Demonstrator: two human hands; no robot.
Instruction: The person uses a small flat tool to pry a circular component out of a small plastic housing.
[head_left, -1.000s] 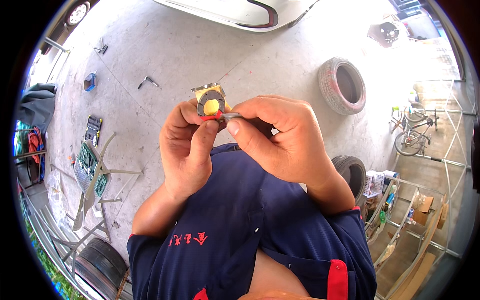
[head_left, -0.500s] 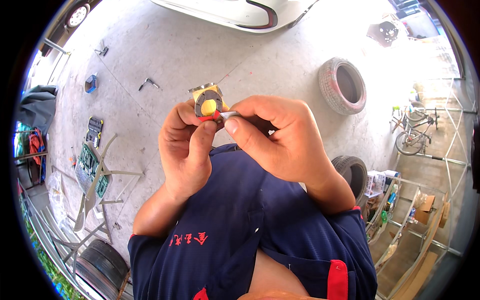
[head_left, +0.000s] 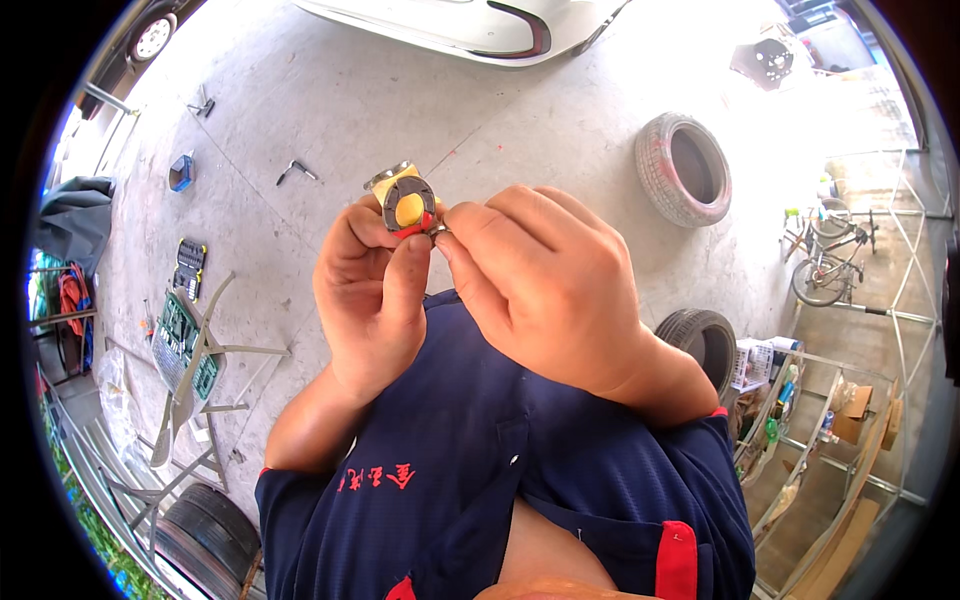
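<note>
— What was the floor like?

— Pale grey concrete floor (head_left: 560,120), with a worn tire (head_left: 657,172) on it. Beyond the tire and to its left stood a white car (head_left: 430,22); to the tire's right was a bicycle (head_left: 822,275).

— And the green tool case (head_left: 176,335)?

— Well left of the tire and lower in view, by a folding chair (head_left: 181,402).

— Where was the yellow-cored part (head_left: 411,210)?

— Left of the tire, held up above the concrete. A dark grey ring (head_left: 408,187) sat round its yellow face, and a red strip (head_left: 412,230) ran along the ring's lower edge.

— How did the left hand (head_left: 370,290) have it?

— Clamped on it, thumb at the lower edge, fingers round the side away from the tire.

— And the right hand (head_left: 550,280)?

— On the part's tire-facing side, thumb and forefinger pinched together on a small silvery piece (head_left: 439,230), just beside the red strip. Most of that piece was hidden, so I couldn't tell its shape.
</note>
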